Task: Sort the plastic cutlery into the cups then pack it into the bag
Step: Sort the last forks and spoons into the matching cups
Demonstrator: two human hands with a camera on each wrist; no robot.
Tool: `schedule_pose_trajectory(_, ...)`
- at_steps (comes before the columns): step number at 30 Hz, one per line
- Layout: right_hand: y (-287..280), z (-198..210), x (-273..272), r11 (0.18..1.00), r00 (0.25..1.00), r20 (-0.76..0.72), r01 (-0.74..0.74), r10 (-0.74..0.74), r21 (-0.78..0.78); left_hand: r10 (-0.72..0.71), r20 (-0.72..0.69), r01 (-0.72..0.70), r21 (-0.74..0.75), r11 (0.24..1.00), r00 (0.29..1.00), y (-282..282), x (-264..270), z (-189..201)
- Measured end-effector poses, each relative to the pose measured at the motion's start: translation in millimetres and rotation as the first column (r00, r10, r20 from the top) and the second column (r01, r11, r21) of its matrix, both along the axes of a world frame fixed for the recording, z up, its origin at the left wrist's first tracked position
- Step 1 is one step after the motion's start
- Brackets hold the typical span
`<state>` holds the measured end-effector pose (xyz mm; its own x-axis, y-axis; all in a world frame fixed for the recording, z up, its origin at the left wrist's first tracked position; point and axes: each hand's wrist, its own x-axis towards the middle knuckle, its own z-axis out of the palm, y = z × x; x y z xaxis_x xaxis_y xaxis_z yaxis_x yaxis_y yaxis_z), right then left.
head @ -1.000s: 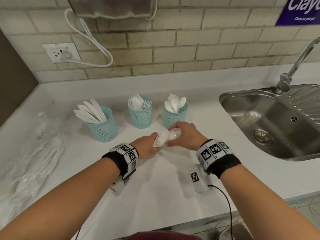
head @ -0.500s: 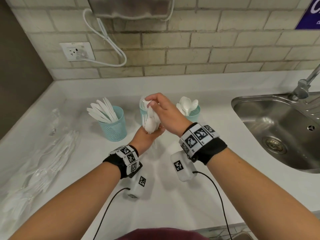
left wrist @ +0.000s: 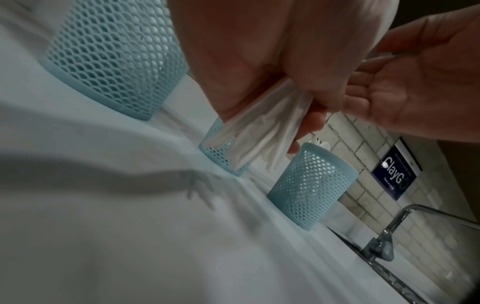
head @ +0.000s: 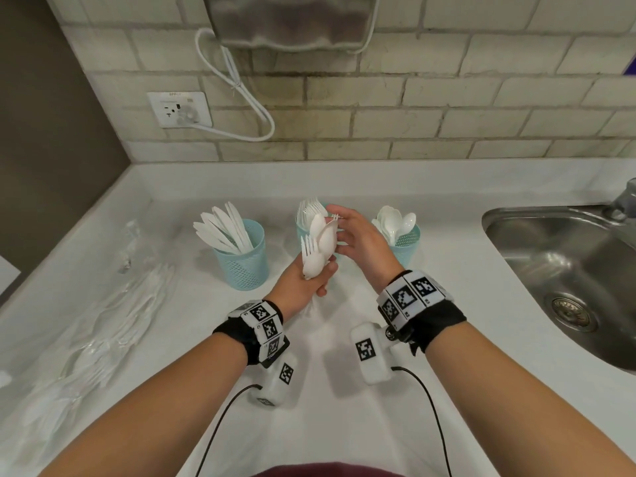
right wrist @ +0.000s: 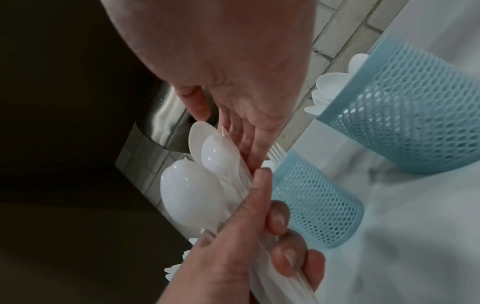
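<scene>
My left hand (head: 303,287) grips a bundle of white plastic spoons and forks (head: 320,249) by the handles, upright, in front of the middle cup. My right hand (head: 358,246) is at the bundle's top, its thumb and fingers pinching a fork (head: 335,217). Three blue mesh cups stand in a row: the knife cup (head: 241,259), the fork cup (head: 303,227) partly hidden by the hands, and the spoon cup (head: 407,241). The right wrist view shows the spoon bowls (right wrist: 192,191) against my right fingers (right wrist: 249,148). A clear plastic bag (head: 113,304) lies flat at the left.
A steel sink (head: 568,270) with a tap (head: 623,201) lies at the right. A wall socket (head: 179,110) and white cable (head: 241,87) are on the tiled wall behind. The white counter (head: 344,425) runs under my forearms.
Both hands rose from low over the counter with the cutlery. The left hand turned the bundle upright, and the right hand moved up to its top.
</scene>
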<state>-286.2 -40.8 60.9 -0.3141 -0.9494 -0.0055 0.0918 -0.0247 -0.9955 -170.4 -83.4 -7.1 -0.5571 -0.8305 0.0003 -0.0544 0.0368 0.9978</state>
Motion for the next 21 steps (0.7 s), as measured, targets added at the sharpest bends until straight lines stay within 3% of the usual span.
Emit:
schedule_pose_trajectory(14,-14.0,-6.8,11.6,0.992,0.989,-0.102,0.104,-0.110,-0.066,0.084,-0.187,-0.064,0.114,0.991,0.979,-0.9,23.6,20.1)
schedule_pose_trajectory(18,-19.0,-12.7,29.2,1.000,0.968,-0.249,-0.008,0.007,-0.005,0.123,-0.140,-0.110,0.093,0.989,0.982,-9.2,37.8,29.2)
schedule_pose_trajectory(21,-32.0,0.7,36.2,0.997,0.967,-0.249,0.035,-0.050,-0.066,0.187,-0.114,-0.174,0.113,0.978,0.976,-14.8,52.5,37.0)
